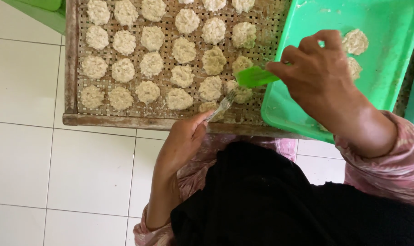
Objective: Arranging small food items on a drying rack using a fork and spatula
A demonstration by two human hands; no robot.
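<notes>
At the woven tray's (72, 68) near edge, the left hand (182, 141) pinches a fork (221, 107) and the right hand (318, 75) grips a green scoop (255, 76), mid-way through shaping a patty (241, 93); next calls for a clean release

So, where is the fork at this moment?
In the head view, the fork is in the left hand, low in the middle, with its tines on the woven tray at the front row of pale patties, just below the green spatula.

Soft even daylight, faint shadows, no glare; slight softness overall, dark cloth lacks detail
</notes>
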